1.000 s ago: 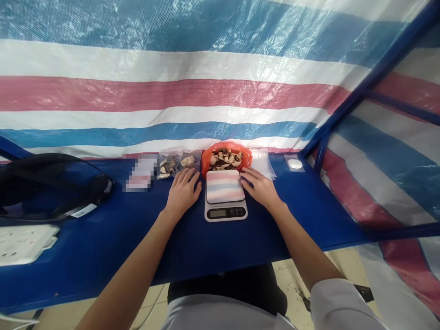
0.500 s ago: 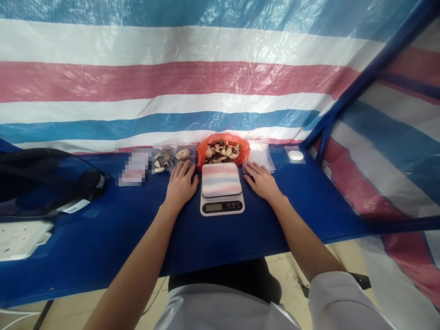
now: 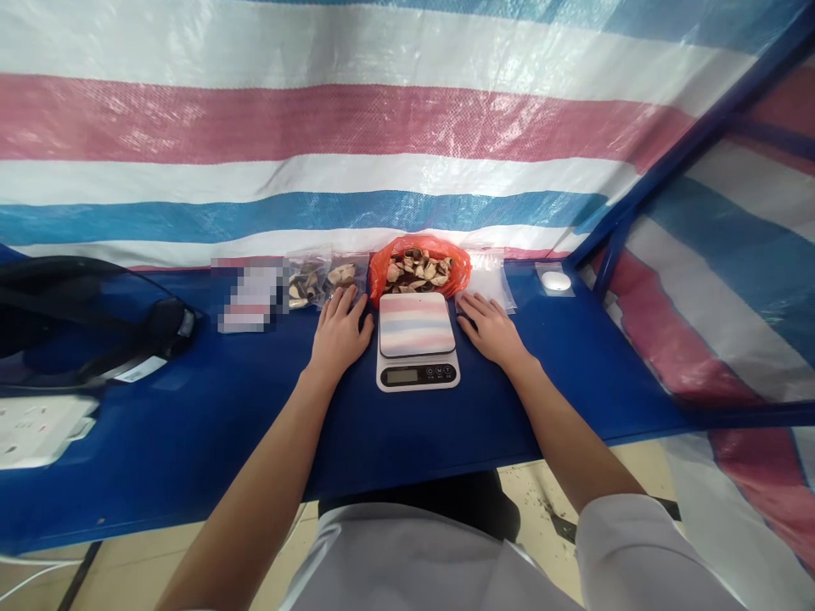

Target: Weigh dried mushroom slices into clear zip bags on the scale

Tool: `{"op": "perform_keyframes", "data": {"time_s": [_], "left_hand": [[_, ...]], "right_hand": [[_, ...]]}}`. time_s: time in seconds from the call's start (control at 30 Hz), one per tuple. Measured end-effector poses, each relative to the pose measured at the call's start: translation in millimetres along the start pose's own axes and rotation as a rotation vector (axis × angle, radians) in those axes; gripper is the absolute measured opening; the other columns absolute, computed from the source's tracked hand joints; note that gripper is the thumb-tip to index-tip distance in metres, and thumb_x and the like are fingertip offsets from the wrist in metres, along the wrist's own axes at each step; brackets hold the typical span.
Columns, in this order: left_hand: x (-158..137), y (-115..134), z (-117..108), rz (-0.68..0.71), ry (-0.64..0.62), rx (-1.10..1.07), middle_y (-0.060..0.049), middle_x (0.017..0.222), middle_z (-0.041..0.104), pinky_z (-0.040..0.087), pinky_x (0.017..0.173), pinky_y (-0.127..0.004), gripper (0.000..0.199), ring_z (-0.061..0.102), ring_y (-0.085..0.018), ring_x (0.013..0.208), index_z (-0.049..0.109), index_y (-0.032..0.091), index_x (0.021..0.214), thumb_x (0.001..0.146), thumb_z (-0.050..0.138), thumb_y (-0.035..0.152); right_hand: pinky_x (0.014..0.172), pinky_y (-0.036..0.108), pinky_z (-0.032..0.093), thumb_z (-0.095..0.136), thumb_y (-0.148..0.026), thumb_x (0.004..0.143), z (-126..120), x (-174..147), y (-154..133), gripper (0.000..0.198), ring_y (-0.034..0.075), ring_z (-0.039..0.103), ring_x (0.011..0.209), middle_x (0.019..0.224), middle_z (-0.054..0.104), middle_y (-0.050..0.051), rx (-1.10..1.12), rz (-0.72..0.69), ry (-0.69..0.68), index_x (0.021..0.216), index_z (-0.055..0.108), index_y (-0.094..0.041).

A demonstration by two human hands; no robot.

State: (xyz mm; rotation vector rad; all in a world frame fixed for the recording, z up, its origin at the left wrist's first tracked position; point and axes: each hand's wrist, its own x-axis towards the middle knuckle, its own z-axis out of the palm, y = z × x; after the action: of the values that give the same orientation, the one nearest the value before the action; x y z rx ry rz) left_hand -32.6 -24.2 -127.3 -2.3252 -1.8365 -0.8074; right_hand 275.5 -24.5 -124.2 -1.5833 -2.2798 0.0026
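Rests left hand (image 3: 342, 331) by the filled bags (image 3: 304, 286) and right hand (image 3: 491, 331) at the clear bags' (image 3: 493, 276) edge, both flat, with fingers slightly spread, gripping nothing. Has apparently two bags loaded, with slices (image 3: 418, 271) left loose in the red bag (image 3: 380, 266) behind the unladen scale (image 3: 418, 327).

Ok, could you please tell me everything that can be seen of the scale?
The scale is white and low, plastic-looking, with rounded corners. Its glossy, dark-edged plate seems to mirror the striped sheet. On the side toward the person, a black panel has a grey display, without readable digits, and three round button marks. It lies flat on the blue table, between the left hand and right hand; neither appears to touch it. Whether it touches the red bag behind is unclear.
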Motion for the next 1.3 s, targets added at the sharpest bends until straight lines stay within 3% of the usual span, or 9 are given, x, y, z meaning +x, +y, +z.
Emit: {"op": "perform_keyframes", "data": {"time_s": [0.5, 0.7, 0.8, 1.0, 1.13, 1.3], "left_hand": [[0, 2, -2, -0.004, 0.033, 0.005, -0.016, 0.15, 0.056, 0.038, 0.119, -0.054, 0.045, 0.045, -0.035, 0.145, 0.065, 0.016, 0.134, 0.097, 0.044, 0.034], [2, 5, -8, 0.02, 0.069, 0.029, -0.015, 0.144, 0.062, 0.043, 0.115, -0.051, 0.043, 0.051, -0.033, 0.14, 0.065, 0.018, 0.132, 0.099, 0.044, 0.033], [8, 4, -11, 0.056, 0.063, 0.047, -0.018, 0.141, 0.063, 0.041, 0.117, -0.05, 0.042, 0.052, -0.033, 0.14, 0.067, 0.014, 0.129, 0.099, 0.043, 0.032], [16, -1, -7, 0.069, 0.037, 0.022, -0.018, 0.144, 0.06, 0.035, 0.121, -0.053, 0.041, 0.049, -0.031, 0.142, 0.066, 0.016, 0.129, 0.098, 0.043, 0.028], [15, -4, -3, 0.072, 0.037, 0.031, -0.017, 0.145, 0.06, 0.034, 0.121, -0.054, 0.042, 0.048, -0.031, 0.143, 0.065, 0.017, 0.131, 0.099, 0.041, 0.029], [14, -5, -2, 0.061, 0.013, 0.028, -0.017, 0.145, 0.06, 0.033, 0.122, -0.055, 0.043, 0.048, -0.033, 0.143, 0.066, 0.015, 0.13, 0.099, 0.041, 0.031]], "right_hand": [[0.121, 0.053, 0.038, 0.045, -0.031, 0.102, -2, -1, -3, 0.046, 0.031, 0.051, 0.142, 0.149, 0.057, 0.011, -0.018, -0.009, 0.01, 0.144, 0.058, -0.016], [0.106, 0.043, 0.055, 0.049, -0.038, 0.101, -18, 3, -1, 0.04, 0.026, 0.056, 0.137, 0.144, 0.063, 0.003, 0.081, 0.103, 0.077, 0.137, 0.065, -0.027], [0.102, 0.043, 0.058, 0.048, -0.038, 0.102, -24, 13, 7, 0.039, 0.026, 0.06, 0.134, 0.144, 0.063, 0.004, 0.089, 0.176, 0.084, 0.134, 0.066, -0.027], [0.109, 0.048, 0.054, 0.053, -0.037, 0.1, -17, 33, 23, 0.039, 0.028, 0.054, 0.139, 0.147, 0.06, 0.006, 0.03, 0.121, -0.024, 0.136, 0.065, -0.027], [0.113, 0.049, 0.05, 0.053, -0.036, 0.101, -10, 33, 24, 0.038, 0.028, 0.056, 0.138, 0.144, 0.063, 0.006, 0.013, 0.074, -0.01, 0.134, 0.067, -0.026], [0.104, 0.041, 0.057, 0.054, -0.037, 0.1, -11, 30, 18, 0.03, 0.025, 0.063, 0.13, 0.137, 0.068, 0.001, 0.001, 0.108, 0.018, 0.121, 0.075, -0.03]]}}
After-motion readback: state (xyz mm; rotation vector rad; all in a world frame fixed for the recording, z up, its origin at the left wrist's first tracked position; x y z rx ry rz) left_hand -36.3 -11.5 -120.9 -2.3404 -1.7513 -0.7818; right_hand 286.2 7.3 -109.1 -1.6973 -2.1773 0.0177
